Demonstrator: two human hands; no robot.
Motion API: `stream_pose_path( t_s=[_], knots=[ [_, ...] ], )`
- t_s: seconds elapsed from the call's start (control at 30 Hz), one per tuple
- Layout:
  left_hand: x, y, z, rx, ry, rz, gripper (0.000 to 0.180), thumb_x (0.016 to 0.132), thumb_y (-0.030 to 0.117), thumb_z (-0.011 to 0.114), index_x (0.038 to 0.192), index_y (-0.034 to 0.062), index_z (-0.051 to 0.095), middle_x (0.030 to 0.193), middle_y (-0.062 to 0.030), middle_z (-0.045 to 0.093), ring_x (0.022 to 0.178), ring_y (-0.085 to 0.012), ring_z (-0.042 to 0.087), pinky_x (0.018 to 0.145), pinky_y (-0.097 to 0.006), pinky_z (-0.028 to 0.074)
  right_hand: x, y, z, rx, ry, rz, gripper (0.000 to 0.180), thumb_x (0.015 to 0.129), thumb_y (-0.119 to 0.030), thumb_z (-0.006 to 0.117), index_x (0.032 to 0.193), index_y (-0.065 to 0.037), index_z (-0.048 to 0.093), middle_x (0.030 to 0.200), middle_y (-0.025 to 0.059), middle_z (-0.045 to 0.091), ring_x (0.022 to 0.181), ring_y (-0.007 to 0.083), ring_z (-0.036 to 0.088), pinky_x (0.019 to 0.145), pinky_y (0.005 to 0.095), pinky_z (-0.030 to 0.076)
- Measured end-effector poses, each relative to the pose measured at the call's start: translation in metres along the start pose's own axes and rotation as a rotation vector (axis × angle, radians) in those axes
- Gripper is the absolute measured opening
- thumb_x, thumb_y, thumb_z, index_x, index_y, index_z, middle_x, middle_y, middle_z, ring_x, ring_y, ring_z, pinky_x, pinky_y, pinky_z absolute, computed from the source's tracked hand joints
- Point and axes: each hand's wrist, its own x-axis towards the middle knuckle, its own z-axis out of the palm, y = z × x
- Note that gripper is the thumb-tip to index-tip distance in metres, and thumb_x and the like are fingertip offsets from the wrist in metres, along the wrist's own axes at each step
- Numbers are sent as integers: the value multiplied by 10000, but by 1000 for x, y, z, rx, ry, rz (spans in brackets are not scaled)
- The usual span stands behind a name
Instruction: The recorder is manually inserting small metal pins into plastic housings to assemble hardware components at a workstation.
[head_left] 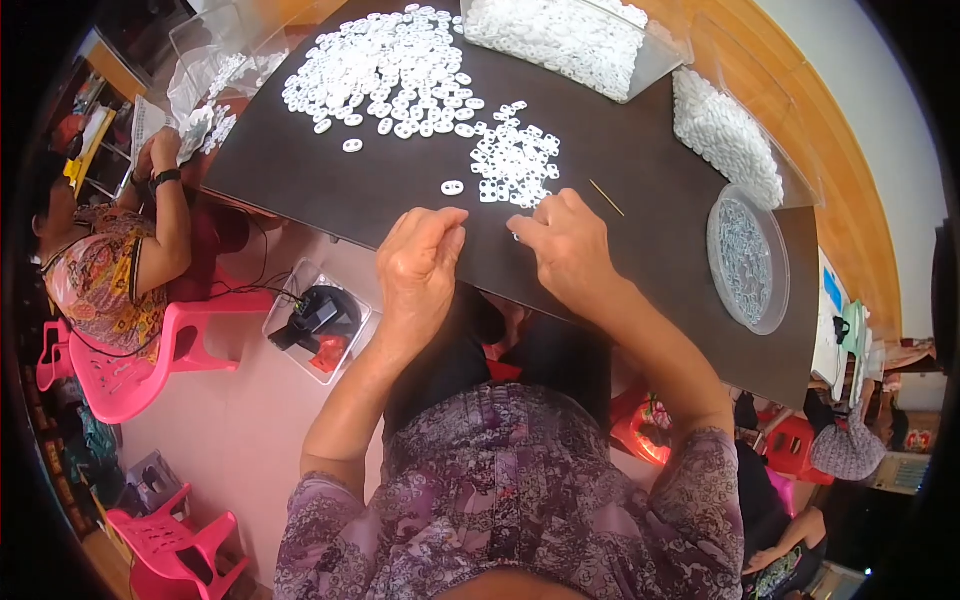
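Nearest, at six o'clock, the person's patterned purple top [520,490] fills the lower edge, and both forearms rise from it to the near edge of the dark desk [650,200]. The left hand [420,265] rests at that edge with fingers curled and fingertips pinched together; what its grip grasps, if anything, cannot be told. The right hand [570,245], just beside it at three o'clock, is curled too, its fingertips pinching a small white piece [517,237] barely visible at the thumb. At twelve o'clock from the hands lies a single white ring [453,187], then a small cluster of white pieces [515,160], with a thin stick [606,198] to its right. Farther, a wide scatter of white rings [385,70] spreads at eleven o'clock. At three o'clock sits a round clear dish [748,260]. Farthest, a clear tray [575,40] holds more pieces. At nine o'clock another person [110,260] sits on a pink chair [150,370].
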Motion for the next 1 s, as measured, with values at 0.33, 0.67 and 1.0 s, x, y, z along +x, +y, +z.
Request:
stream_pose_path(
  t_s=[0.33, 0.67, 1.0],
  knots=[
    [-11, 11, 10, -116, -47, -74, 141, 775, -10, 625, 916, -11, 626, 734, -102, 576, 683, -215, 570, 613, -309, 440, -1, -7, -13, 298, -46, 233, 126, 699, -41, 696, 787, -31, 608, 677, 57, 557, 654, 198, 541, 577, 324, 437],
    [-15, 39, 30, -767, 36, -467, 128, 837, 37, 626, 935, -44, 638, 765, -48, 611, 617, -86, 504, 542, -199, 383, -5, -56, -20, 1492, 385, 857, 85, 839, -31, 592, 825, 52, 576, 745, 63, 609, 664, 98, 575, 585, 233, 474],
    [-12, 54, 44, -824, -40, -517, 116, 868, 91, 610, 923, -11, 618, 758, -85, 633, 596, -101, 553, 511, -202, 419, -55, -5, -59, 488, 482, 557, 80, 785, -48, 650, 864, -35, 645, 811, 62, 588, 747, 146, 575, 648, 264, 457]
  ],
)
